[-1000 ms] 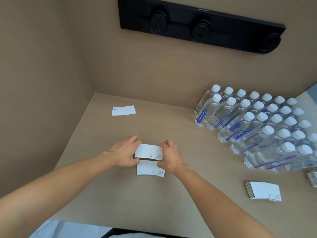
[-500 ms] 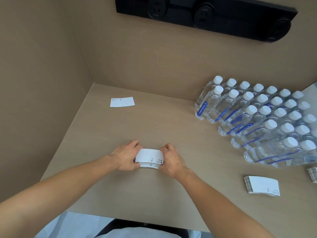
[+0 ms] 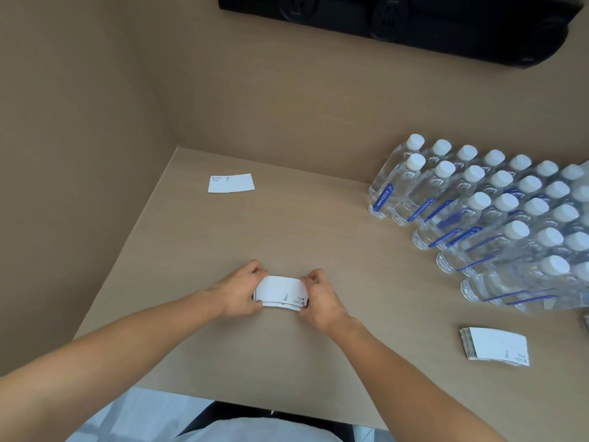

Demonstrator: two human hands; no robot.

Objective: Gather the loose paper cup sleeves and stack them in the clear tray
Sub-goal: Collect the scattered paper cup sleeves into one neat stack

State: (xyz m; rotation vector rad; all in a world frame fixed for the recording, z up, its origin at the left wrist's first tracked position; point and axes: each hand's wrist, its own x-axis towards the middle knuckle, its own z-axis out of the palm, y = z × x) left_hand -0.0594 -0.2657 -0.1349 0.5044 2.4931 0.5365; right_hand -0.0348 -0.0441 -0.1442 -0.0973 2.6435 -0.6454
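A small pile of white paper cup sleeves [image 3: 280, 291] lies flat on the tan table [image 3: 366, 250] in front of me. My left hand [image 3: 237, 293] grips its left end and my right hand [image 3: 322, 298] grips its right end, squeezing the pile between them. One loose white sleeve [image 3: 231, 183] lies alone at the far left near the corner. A thicker stack of sleeves [image 3: 495, 347] sits at the near right. No clear tray shows in view.
Many upright water bottles [image 3: 478, 215] with white caps fill the right side of the table. Tan walls close off the left and back, with a black outlet strip [image 3: 398, 19] on the back wall. The table's front edge runs just under my forearms.
The sleeve I held above another one has come down onto it. Both hands now press the ends of the joined pile. The view has tilted downward slightly.
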